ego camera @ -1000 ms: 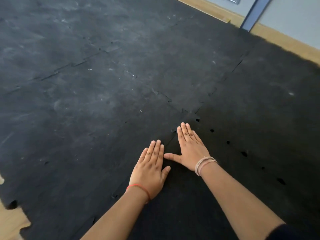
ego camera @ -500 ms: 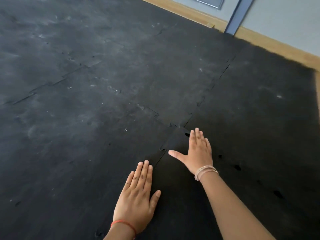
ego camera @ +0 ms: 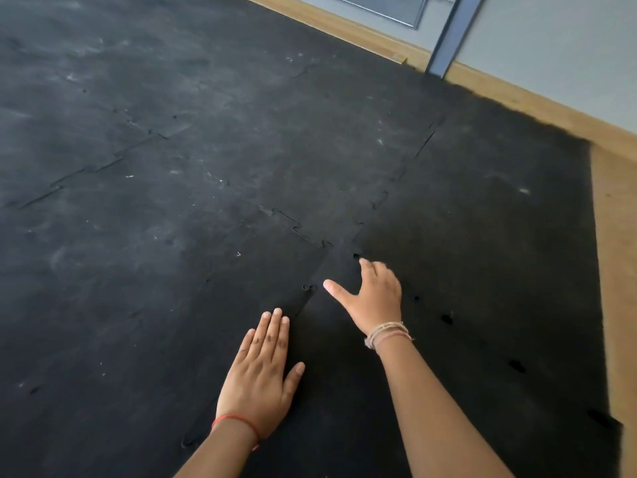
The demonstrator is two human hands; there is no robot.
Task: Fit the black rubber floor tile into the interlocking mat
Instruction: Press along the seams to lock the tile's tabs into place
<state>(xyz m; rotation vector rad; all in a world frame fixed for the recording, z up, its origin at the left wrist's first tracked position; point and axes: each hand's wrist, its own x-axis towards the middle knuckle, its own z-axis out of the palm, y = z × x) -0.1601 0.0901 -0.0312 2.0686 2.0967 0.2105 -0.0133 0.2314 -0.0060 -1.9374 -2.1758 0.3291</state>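
The black rubber floor tile [ego camera: 348,401] lies low in the middle, under both my hands. Its jigsaw edges meet the interlocking mat [ego camera: 165,277], which spreads left and far across the floor. My left hand [ego camera: 262,374] lies flat, palm down, fingers together, on the seam at the tile's left edge. My right hand [ego camera: 374,296] rests near the tile's far corner, thumb spread left, fingers curled down and blurred. Small gaps show along the right seam [ego camera: 447,319]. Neither hand holds anything.
A darker mat piece [ego camera: 499,257] lies to the right. Bare wooden floor [ego camera: 617,257] borders the mat on the right and along the far edge. A grey wall with a blue-grey post [ego camera: 451,32] stands at the back.
My left hand slid back toward me along the left seam. My right hand moved farther out to the tile's far corner and its fingers curled. The view tilted up and right.
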